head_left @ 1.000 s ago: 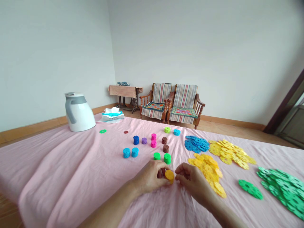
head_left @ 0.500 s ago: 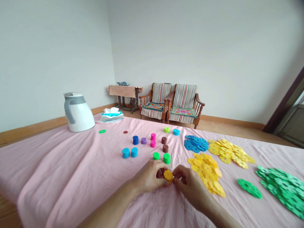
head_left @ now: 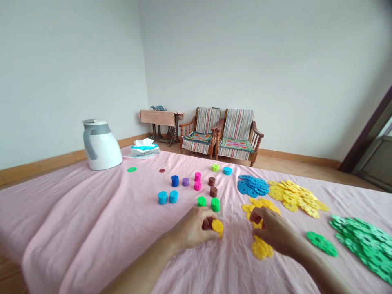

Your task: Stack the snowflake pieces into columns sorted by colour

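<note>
My left hand (head_left: 196, 228) is closed round a small stack of yellow flower-shaped discs (head_left: 217, 227), held between thumb and fingers. Over the near pile of orange-yellow discs (head_left: 262, 247) is my right hand (head_left: 271, 228), its fingers curled and the thumb apart from them, with no disc visible between. The hand covers part of that pile. Just beyond my left hand stand two bright green disc stacks (head_left: 215, 204). Two light blue stacks (head_left: 162, 197) stand to their left. Brown stacks (head_left: 213, 191) and pink stacks (head_left: 197, 185) are farther back.
Loose piles of blue discs (head_left: 252, 185), yellow discs (head_left: 295, 196) and green discs (head_left: 367, 245) lie to the right, with a short green row (head_left: 321, 243). A white jug (head_left: 105, 149) and a tissue pack (head_left: 144, 149) stand at the back left on the pink cloth (head_left: 116, 212).
My right hand has left the yellow stack and moved right to the near yellow pile. My left hand stays in place, still gripping the stack.
</note>
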Tool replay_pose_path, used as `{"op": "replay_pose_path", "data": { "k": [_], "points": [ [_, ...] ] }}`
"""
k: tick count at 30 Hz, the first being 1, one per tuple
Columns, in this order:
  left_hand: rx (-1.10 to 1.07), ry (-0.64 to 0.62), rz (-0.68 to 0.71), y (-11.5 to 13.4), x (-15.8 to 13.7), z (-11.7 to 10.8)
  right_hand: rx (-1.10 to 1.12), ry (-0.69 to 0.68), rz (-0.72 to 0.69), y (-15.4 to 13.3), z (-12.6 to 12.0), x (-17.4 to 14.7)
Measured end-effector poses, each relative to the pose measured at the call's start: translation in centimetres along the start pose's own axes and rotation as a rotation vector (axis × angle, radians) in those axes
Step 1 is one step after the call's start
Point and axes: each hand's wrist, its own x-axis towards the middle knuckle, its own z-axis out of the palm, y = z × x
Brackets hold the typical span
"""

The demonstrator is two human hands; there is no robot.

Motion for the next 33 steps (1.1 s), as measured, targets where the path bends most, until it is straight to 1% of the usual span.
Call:
{"op": "replay_pose_path", "data": {
  "k": [4,9,14,19,23,26,30,33],
  "points": [
    [0.001,-0.002,0.0,0.1,0.0,0.0,-0.07,0.061,-0.005,0.3,0.8,0.3],
    [0.007,-0.008,0.0,0.0,0.0,-0.1,-0.164,0.088,0.004,-0.5,0.9,0.6],
    [0.015,-0.005,0.001,-0.1,0.0,0.0,-0.162,0.064,-0.001,-1.0,0.6,0.5],
    [0.016,0.0,-0.002,-0.1,0.0,0.1,-0.13,0.1,-0.022,-0.3,0.9,0.6],
    [0.006,-0.007,-0.013,-0.2,0.0,0.1,-0.003,0.138,-0.034,0.1,1.3,0.9],
    [0.005,-0.006,-0.012,-0.1,0.0,0.0,0.19,0.142,-0.009,-0.7,1.4,1.0],
    [0.003,-0.011,-0.001,0.3,0.0,-0.1,0.569,0.092,-0.007,-3.6,1.6,0.6],
    [-0.001,-0.014,0.008,0.4,0.0,-0.2,0.77,0.061,-0.001,-6.3,1.8,0.1]
  ]
}}
